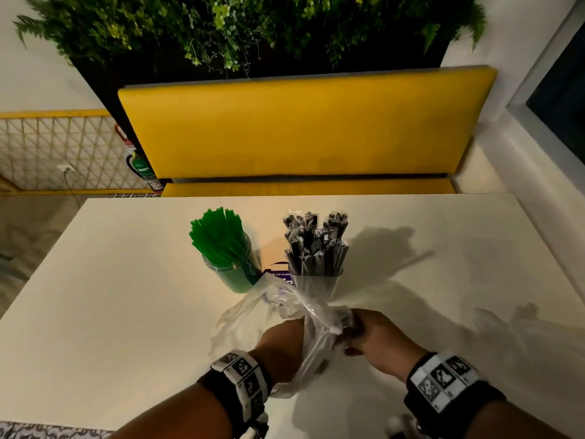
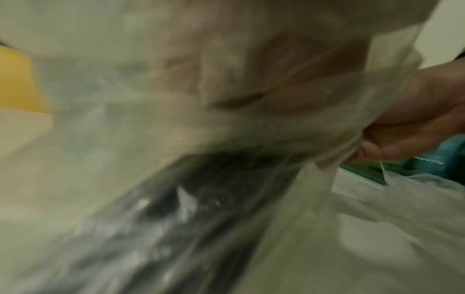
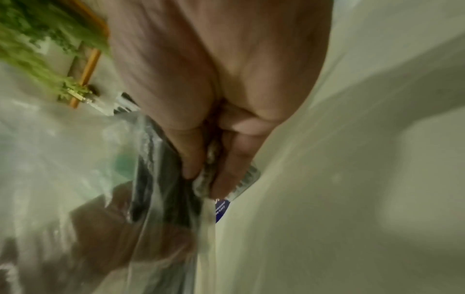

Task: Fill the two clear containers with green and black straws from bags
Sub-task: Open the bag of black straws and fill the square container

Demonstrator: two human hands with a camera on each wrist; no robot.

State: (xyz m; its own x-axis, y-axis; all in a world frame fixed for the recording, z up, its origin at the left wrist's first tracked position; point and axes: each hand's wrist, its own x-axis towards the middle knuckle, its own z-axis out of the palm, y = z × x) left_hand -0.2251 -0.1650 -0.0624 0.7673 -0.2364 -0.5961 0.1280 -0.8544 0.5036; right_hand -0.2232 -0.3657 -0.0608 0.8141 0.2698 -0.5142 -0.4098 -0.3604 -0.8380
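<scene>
A round clear container packed with green straws stands mid-table. To its right a second clear container holds wrapped black straws. In front of them both hands hold a crumpled clear plastic bag. My left hand grips the bag from the left, its fingers hidden by plastic. My right hand pinches the ends of a few wrapped black straws together with bag plastic between thumb and fingers. Dark straws show blurred inside the bag.
The white table has a purple printed label lying between the containers. A yellow padded bench sits behind the far edge, with plants above it. A white wall and window frame run along the right.
</scene>
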